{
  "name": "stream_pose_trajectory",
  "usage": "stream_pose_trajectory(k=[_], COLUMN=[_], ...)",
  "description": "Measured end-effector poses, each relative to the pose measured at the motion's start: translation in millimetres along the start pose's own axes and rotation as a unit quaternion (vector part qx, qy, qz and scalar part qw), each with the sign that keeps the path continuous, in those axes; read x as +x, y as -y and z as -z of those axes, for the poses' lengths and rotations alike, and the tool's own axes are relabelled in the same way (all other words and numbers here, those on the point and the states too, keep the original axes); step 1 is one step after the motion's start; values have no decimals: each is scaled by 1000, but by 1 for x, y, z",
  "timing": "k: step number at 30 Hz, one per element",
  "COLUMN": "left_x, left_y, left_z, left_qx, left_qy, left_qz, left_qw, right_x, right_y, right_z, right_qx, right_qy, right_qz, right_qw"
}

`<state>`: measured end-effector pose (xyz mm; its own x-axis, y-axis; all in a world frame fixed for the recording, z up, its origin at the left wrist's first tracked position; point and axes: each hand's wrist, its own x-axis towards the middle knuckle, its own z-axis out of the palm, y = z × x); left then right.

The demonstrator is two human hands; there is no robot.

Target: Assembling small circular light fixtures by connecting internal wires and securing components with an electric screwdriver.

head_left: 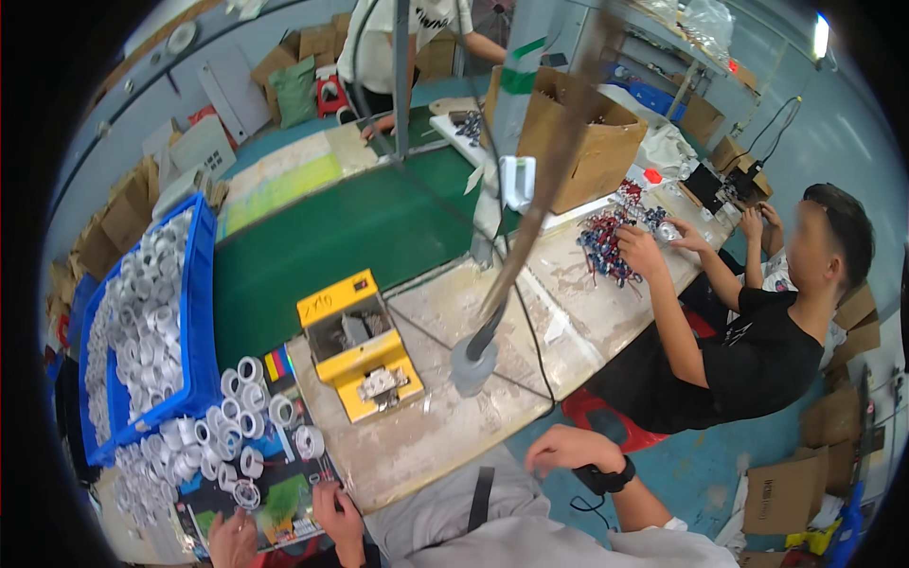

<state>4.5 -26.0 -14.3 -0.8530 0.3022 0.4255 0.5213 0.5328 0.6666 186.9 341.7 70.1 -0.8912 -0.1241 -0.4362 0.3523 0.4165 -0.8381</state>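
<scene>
My right hand (566,449), with a black band on its wrist, hangs over my grey-clad lap (440,511). Its fingers are loosely bent and apart, with nothing visible in them. Whether it rests on the cloth I cannot tell. My left hand does not show. Beyond my lap, the worktable (445,435) carries a yellow metal box (355,346) with a metal clamp on its near part. A grey round base (473,364) holds a slanting pole near it. Two hands (336,519) at the lower left appear to be another person's, beside loose white rings (227,431).
A blue crate (204,312) full of white rings stands left of the green conveyor belt (398,213). At the right, a person in black (757,350) handles red and blue wires (611,241). A cardboard box (592,142) stands behind; another person (417,28) is across the belt.
</scene>
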Motion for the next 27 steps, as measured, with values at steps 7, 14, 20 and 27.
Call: stream_pose_trajectory(k=[7, 14, 20, 27], left_x=[4, 9, 28, 43], left_y=[9, 5, -10, -14], left_z=[39, 68, 72, 68], left_qx=[-2, -4, -21, 100], left_qy=[-26, -71, -51, 5], left_qz=[56, 73, 72, -22], left_qw=[998, 995, 996, 995], right_x=[69, 96, 103, 105], right_y=[40, 73, 76, 74], right_z=[-84, -98, -102, -108], right_qx=[-16, 41, -23, -39], right_qy=[73, 80, 30, 17], right_qz=[101, 134, 174, 180], right_qw=[992, 987, 984, 983])
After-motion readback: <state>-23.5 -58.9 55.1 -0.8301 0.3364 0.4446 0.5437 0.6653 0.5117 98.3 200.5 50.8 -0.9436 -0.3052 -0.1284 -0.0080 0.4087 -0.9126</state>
